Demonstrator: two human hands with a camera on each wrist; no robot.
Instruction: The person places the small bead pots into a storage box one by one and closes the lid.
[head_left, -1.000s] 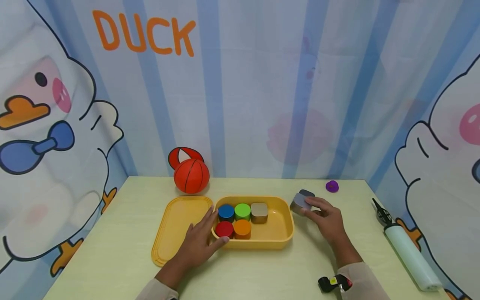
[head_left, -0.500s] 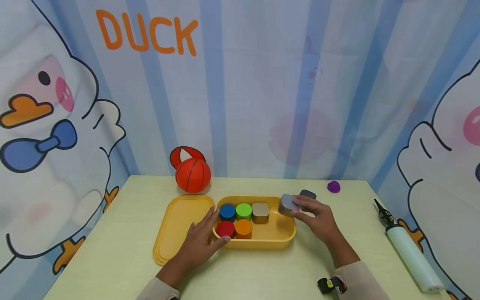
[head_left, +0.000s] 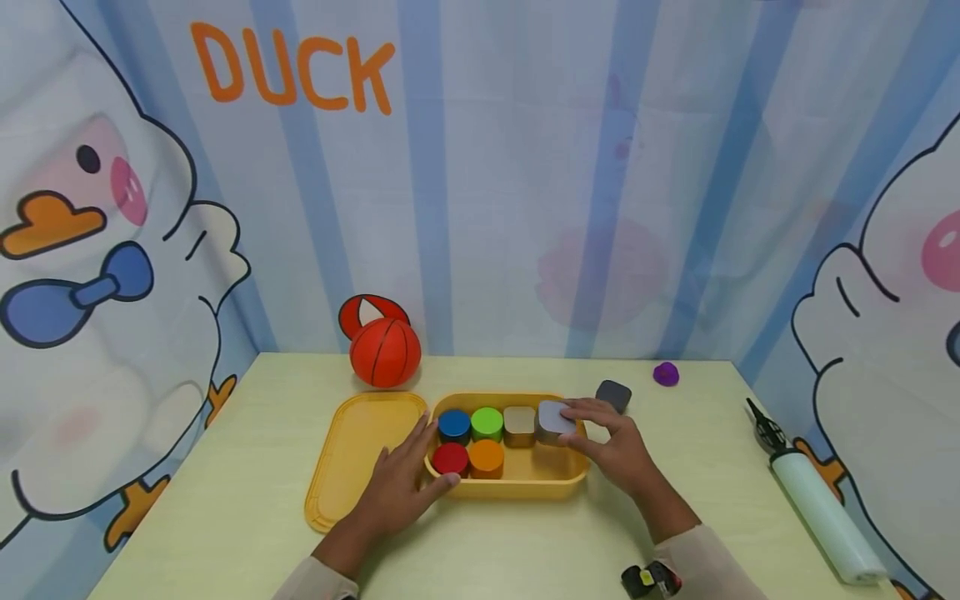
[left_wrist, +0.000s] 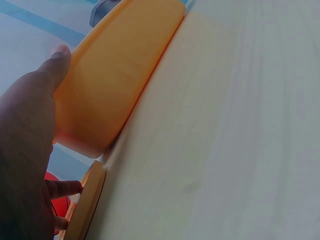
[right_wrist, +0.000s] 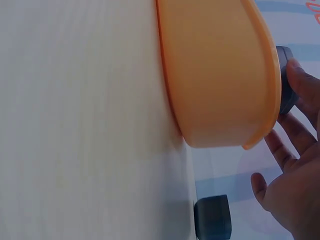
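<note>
My right hand (head_left: 618,446) pinches a rounded grey block (head_left: 551,417) between thumb and fingers at the right end of a yellow box (head_left: 510,490). The block sits beside a beige block (head_left: 519,421) in the back row. Left of that are a green disc (head_left: 487,421) and a blue one (head_left: 453,423). A red disc (head_left: 451,457) and an orange disc (head_left: 486,456) form the front row. At the box's left end lies my left hand (head_left: 397,492), fingers extended. In the left wrist view, its thumb is at the box wall (left_wrist: 115,70) and other fingers touch the lid (left_wrist: 87,205).
A dark grey block (head_left: 613,396) lies behind the box's right end. The yellow lid (head_left: 341,467) is left of the box. Farther back are a red basketball-like toy (head_left: 386,354) and a small purple object (head_left: 666,374). A pale green pump (head_left: 825,517) lies at the right edge.
My right hand has carried the grey block leftward from outside the box, over its rim, to beside the beige block. The left hand has stayed in place.
</note>
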